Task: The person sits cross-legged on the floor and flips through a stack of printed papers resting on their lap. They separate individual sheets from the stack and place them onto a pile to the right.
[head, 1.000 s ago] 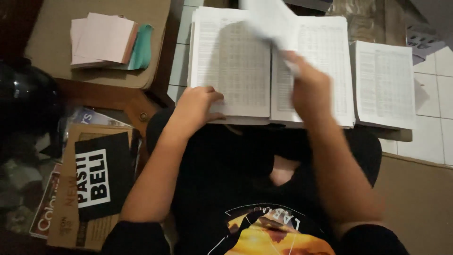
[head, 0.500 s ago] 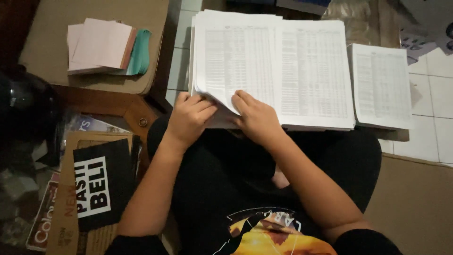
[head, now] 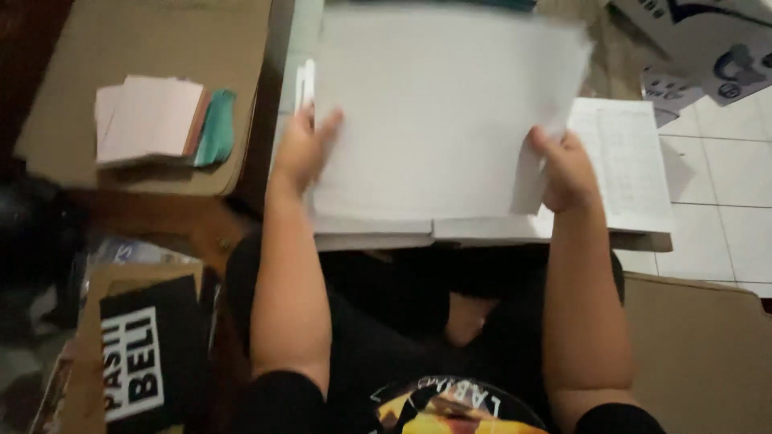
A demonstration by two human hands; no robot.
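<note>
1. The left hand point(head: 301, 149) and the right hand point(head: 567, 169) each had a grip closed on one side edge of a large blank sheet point(head: 438, 120), raised flat over the paper stacks point(head: 386, 233) in front of the person.
2. The sheet looked thin, so an uneven pull from the two sides could have creased or torn it.
3. The right fingers bent the lower corner; a firmer pinch might have left a fold there.
4. The raised sheet hid the stacks, so laying it down without seeing could have put it out of line.
5. The printed table sheet point(head: 623, 161) lay just beside the right hand, and a wide arm movement could have pushed it off onto the tiled floor point(head: 724, 177).
</note>
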